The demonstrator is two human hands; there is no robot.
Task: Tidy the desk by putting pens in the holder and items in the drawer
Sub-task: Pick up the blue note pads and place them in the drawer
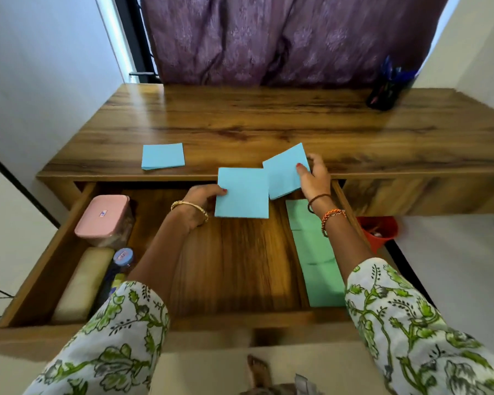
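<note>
Most of the tidying looks done. On the left of the open drawer (40, 252) sit a pink-lidded box (103, 219), a pale long case (83, 283) and a small blue-capped jar (123, 256). One blue paper stack (162, 156) lies untouched on the surface (268, 121), so it has yet to go in. The left hand (200, 201) has its grip pinched on a blue stack (242, 193) over the drawer; the right hand (314, 178) pinches another blue stack (284, 171) at the surface's edge. Green sheets (314, 252) line the drawer's right side. Far right, the dark pen holder (382, 92) already has pens in it.
</note>
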